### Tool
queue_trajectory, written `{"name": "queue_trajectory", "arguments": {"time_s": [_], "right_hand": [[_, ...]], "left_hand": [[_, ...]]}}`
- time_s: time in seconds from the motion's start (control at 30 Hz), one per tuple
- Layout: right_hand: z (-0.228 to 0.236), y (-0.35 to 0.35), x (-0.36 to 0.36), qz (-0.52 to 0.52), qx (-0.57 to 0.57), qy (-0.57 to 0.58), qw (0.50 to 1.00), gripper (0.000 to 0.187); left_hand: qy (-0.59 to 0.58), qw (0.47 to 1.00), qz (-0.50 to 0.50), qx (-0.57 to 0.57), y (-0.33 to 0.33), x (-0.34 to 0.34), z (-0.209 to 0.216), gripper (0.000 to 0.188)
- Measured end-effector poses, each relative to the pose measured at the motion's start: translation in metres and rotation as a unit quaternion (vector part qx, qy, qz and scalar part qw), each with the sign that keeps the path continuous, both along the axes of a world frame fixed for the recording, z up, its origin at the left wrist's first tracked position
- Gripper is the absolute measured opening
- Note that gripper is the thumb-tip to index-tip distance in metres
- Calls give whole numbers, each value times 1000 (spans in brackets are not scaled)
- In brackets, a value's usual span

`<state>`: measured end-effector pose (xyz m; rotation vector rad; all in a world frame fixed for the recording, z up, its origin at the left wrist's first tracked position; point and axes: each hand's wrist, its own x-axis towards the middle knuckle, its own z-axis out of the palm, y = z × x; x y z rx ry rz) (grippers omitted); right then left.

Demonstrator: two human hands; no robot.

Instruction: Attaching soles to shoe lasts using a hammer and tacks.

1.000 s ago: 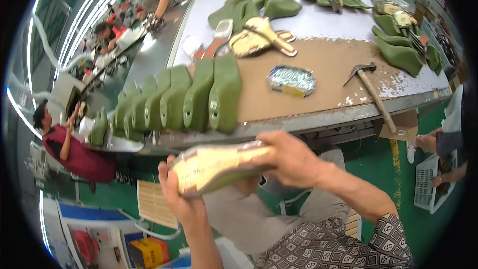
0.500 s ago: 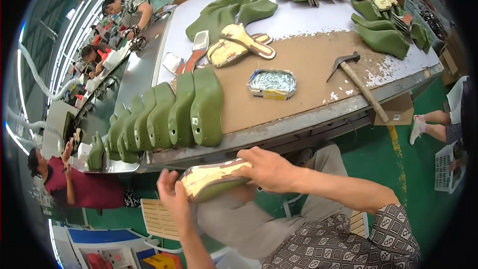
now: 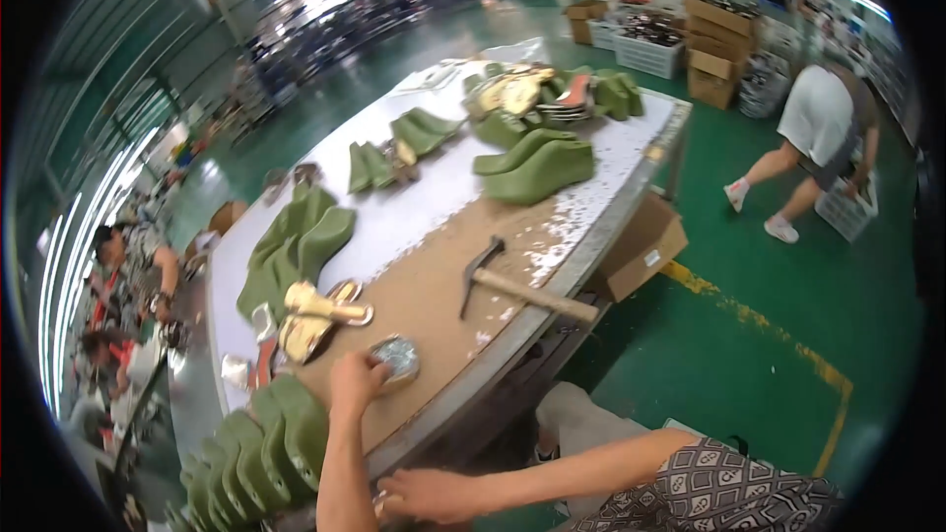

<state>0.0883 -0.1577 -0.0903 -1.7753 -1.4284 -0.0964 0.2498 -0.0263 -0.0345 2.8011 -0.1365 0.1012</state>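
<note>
- Hands first: the left hand reaches up onto the workbench, its fingers curled and resting against the edge of a small shiny tin; whether it grips the tin or only touches it cannot be told.
- Down at the lower edge, the right hand lies below the bench rim with its fingers loosely bent; something small shows at its fingertips, too blurred to name, so its hold cannot be told.
- That tin sits on the brown mat covering the near part of the bench, close to the near edge.
- Just left of the tin and the left hand lies a cream and gold shoe piece, flat on the mat.
- A row of green shoe lasts stands on edge at the near left corner of the bench, just beside the left forearm.
- A hammer with a wooden handle lies on the mat to the right of the tin, well apart from it, its handle pointing toward the bench's right edge.
- More green lasts lie farther up the white part of the bench.
- An open cardboard box sits on the green floor beside the bench.
- A person in a white top bends over a crate at the far right.
</note>
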Motion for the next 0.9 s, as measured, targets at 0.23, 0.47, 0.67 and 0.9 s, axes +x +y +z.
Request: {"name": "queue_trajectory", "arguments": {"time_s": [0.23,0.47,0.67,0.9], "right_hand": [[29,-16,8,-19,18,-33,999,33],[1,2,-1,-11,11,4,1000,59],[-6,6,-8,-48,37,-66,996,57],[19,-19,15,-13,-28,32,999,51]], "left_hand": [[-58,986,63,-141,-7,-6,5,14],[-160,976,-17,-148,-3,-8,-4,11],[-90,953,32,-289,3,-43,36,13],[-104,939,101,-313,-7,-192,64,21]]}}
